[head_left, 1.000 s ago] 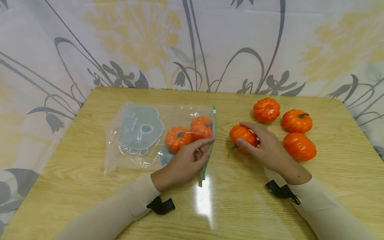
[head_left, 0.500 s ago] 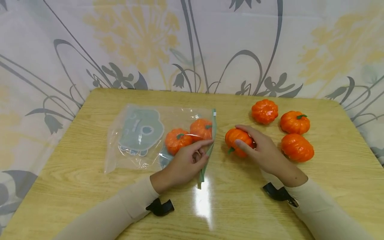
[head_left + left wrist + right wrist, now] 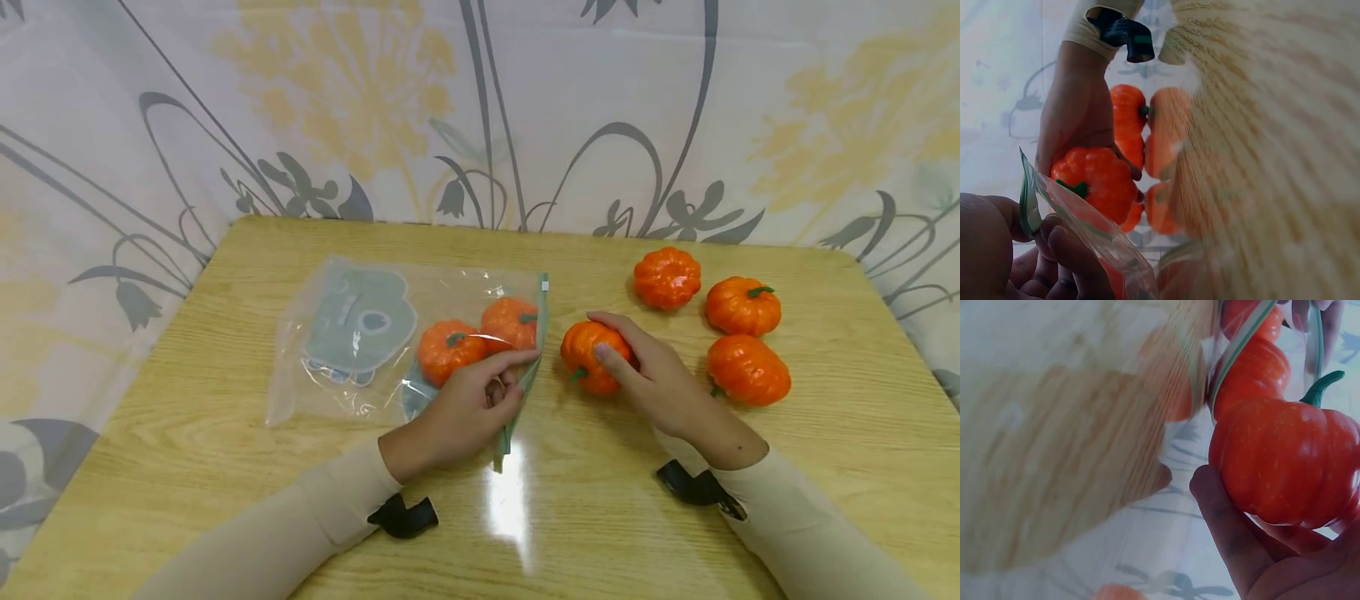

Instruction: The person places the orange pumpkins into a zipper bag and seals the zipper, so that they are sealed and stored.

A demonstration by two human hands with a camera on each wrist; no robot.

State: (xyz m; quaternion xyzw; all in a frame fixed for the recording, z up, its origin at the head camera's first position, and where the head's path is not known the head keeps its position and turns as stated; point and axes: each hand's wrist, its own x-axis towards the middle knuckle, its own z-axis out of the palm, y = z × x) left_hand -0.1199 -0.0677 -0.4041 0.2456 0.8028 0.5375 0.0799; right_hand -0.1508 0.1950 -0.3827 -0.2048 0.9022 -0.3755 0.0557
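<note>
A clear zip bag (image 3: pixel 292 400) with a pale green animal print lies flat on the table, its green-edged mouth facing right. Inside it, near the mouth, sit two small orange pumpkins, a front one (image 3: pixel 444 357) and a back one (image 3: pixel 508 323). My left hand (image 3: pixel 468 408) pinches the bag's near lip between thumb and fingers; the left wrist view shows the mouth held apart. Just right of the mouth, my right hand (image 3: pixel 663 379) grips another orange pumpkin (image 3: pixel 585 354) with a green stem. In the right wrist view this pumpkin (image 3: pixel 1285 462) is in front of the bag opening.
Three more pumpkins stand at the right: one at the back (image 3: pixel 667 279), one with its stem up (image 3: pixel 742 306), and one tilted on its side (image 3: pixel 748 371). Behind the wooden table (image 3: pixel 585 517) hangs a flower-patterned cloth (image 3: pixel 555 100).
My right hand has brought its pumpkin slightly left and nearer, closer to the bag's mouth. The left hand keeps its hold on the lip, almost still.
</note>
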